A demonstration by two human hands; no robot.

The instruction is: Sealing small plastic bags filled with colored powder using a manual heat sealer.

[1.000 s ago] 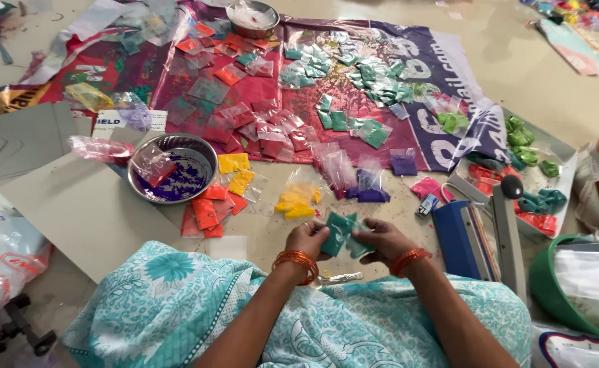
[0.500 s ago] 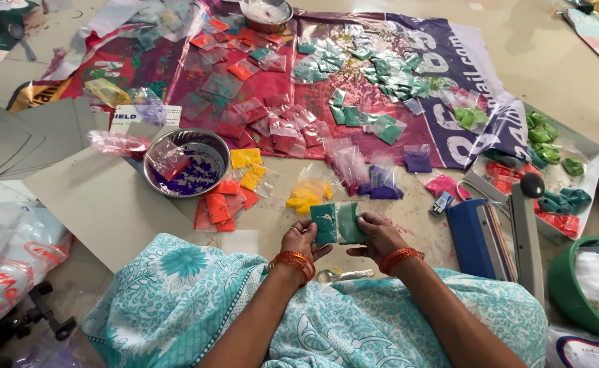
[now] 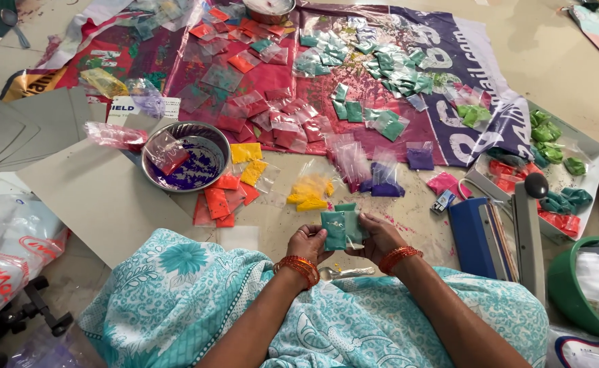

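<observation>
So both hands were up in front of the lap, pinching one small teal powder packet point(image 3: 341, 227) between them; left hand point(image 3: 307, 243) had its grip clamped on the packet's left edge, right hand point(image 3: 377, 236) clamped on the right edge, so neither was really nearer, it sat dead centre between the two; the packet was held about upright with its flat face toward the camera, long axis running roughly up and down, thumbs on the near face and fingers behind; orange bangles on both wrists; a metal spoon point(image 3: 343, 272) lay just below the hands on the teal floral cloth; further out on the floor were yellow packets point(image 3: 310, 193), orange packets point(image 3: 221, 199) beside a steel bowl point(image 3: 185, 158) with purple residue, purple packets point(image 3: 384, 182), and a blue heat sealer point(image 3: 497, 232) off to the right; loads more teal and red packets spread over the banner sheet point(image 3: 476, 95) beyond.
</observation>
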